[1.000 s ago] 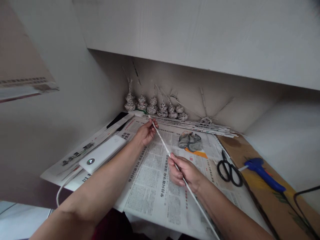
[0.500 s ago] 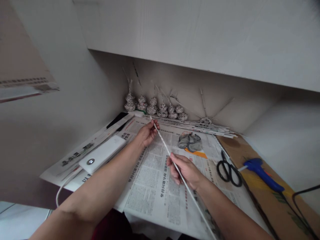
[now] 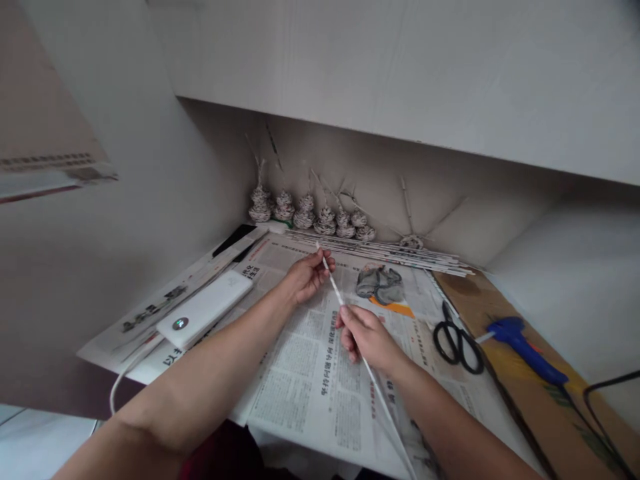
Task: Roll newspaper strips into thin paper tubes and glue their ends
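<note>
A thin rolled paper stick (image 3: 334, 288) runs slantwise between my hands above the newspaper (image 3: 295, 373). Near its far tip, my left hand (image 3: 311, 275) pinches it between thumb and fingers. Closer to me, my right hand (image 3: 367, 337) is closed around the same stick, and the rest trails down toward the lower edge of the view. Behind my hands lies a bundle of similar paper sticks (image 3: 385, 253). Small woven paper gourds (image 3: 326, 220) stand in a row along the back wall.
A white power bank (image 3: 210, 307) with a cable lies at left. To the right are black scissors (image 3: 457, 343), a blue glue gun (image 3: 527, 350) on cardboard (image 3: 465, 293), and a crumpled grey cloth-like piece (image 3: 380, 283). A woven base (image 3: 412, 242) with upright sticks leans at the back.
My left hand has shifted right and slightly nearer, closer to my right hand. The stick's tip moved right and down with it. My right hand has stayed almost in place.
</note>
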The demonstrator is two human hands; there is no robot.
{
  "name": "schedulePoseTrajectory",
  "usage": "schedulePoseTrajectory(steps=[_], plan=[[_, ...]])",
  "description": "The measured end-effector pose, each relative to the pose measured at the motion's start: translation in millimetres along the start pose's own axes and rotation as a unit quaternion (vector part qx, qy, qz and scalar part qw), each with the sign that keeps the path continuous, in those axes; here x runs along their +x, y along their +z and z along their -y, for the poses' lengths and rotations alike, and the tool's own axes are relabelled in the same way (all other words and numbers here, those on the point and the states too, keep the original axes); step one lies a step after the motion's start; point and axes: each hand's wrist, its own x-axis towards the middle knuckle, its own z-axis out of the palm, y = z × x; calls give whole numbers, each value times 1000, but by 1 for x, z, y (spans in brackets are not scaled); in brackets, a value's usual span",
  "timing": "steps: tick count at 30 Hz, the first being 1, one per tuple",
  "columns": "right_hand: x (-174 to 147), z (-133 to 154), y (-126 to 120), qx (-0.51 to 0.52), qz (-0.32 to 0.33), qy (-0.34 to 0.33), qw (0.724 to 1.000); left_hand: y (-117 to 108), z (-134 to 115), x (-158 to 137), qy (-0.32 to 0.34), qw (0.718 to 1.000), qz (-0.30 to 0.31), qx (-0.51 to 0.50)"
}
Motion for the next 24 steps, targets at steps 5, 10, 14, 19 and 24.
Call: schedulePoseTrajectory(steps=[5, 10, 14, 19, 24], plan=[[0, 5, -3, 180, 122, 25, 976, 3, 4, -2, -17, 1000, 13, -14], [1, 4, -5, 8, -2, -28, 1000, 5, 13, -6, -16, 999, 22, 17], [2, 3, -7, -54, -57, -43, 996, 8, 21, -10, -45, 997, 51, 44], [2, 7, -9, 152, 74, 12, 986, 10, 21, -12, -45, 997, 47, 33], [6, 1, -11, -25, -65, -36, 997, 10, 27, -15, -60, 993, 75, 69]])
